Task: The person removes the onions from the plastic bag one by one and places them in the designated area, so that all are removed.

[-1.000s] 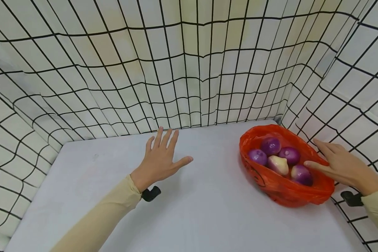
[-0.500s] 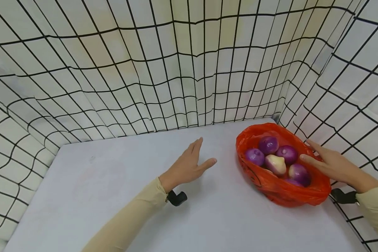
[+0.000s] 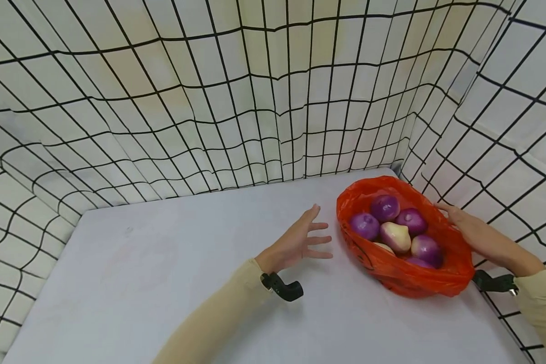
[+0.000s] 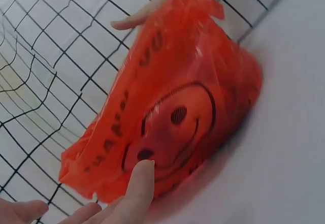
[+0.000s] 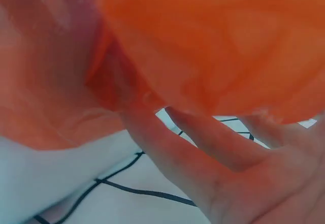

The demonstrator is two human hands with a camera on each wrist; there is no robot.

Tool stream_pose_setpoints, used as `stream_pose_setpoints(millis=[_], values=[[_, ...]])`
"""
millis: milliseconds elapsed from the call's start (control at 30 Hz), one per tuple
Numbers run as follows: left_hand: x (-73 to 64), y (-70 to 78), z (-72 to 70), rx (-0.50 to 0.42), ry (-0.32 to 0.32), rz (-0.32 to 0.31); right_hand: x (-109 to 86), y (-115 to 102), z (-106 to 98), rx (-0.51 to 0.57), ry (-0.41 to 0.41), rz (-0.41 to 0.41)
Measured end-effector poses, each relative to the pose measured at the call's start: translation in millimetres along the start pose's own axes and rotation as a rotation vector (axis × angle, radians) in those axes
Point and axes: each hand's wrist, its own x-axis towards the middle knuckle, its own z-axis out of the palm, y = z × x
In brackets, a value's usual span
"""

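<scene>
An open red plastic bag (image 3: 405, 280) stands on the white table, holding several purple onions (image 3: 365, 226) and a paler, whitish one (image 3: 396, 237). To the bag's left, my left hand (image 3: 296, 242) is held over the table with fingers spread toward it. Seen from the left wrist, a printed smiley face and lettering mark the bag's side (image 4: 177, 117), with the thumb overlapping it. At the bag's right side is my right hand (image 3: 487, 240). In the right wrist view its extended fingers (image 5: 172, 153) lie against the outside of the bag; the fingertips are partly hidden.
Black netting (image 3: 264, 106) over white sheeting rises behind the table (image 3: 164, 283) and along both sides. The right-hand net (image 3: 509, 167) is close behind my right hand. Each wrist wears a black strap-on device (image 3: 285, 289).
My left hand has moved right, toward the bag, and turned so its palm faces it. My right hand has shifted from above the bag's right rim to its outer side.
</scene>
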Motion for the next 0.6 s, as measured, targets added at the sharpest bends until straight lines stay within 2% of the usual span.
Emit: stream_pose_setpoints(millis=[100, 233, 367, 600], values=[[7.2, -3.0, 8.7, -0.139, -0.02, -0.024, -0.4, 2, -1, 0.094, -0.029, -0.007], [17.6, -8.1, 18.1, -0.228, -0.05, -0.049, 2.3, 6, -2, 0.222, -0.077, -0.007], [23.7, -11.0, 24.1, -0.265, -0.058, -0.064, 5.6, 10, -1, 0.312, -0.112, 0.0], [25.9, -11.2, 28.2, -0.292, -0.04, -0.076, 9.0, 12, 0, 0.408, -0.134, 0.004]])
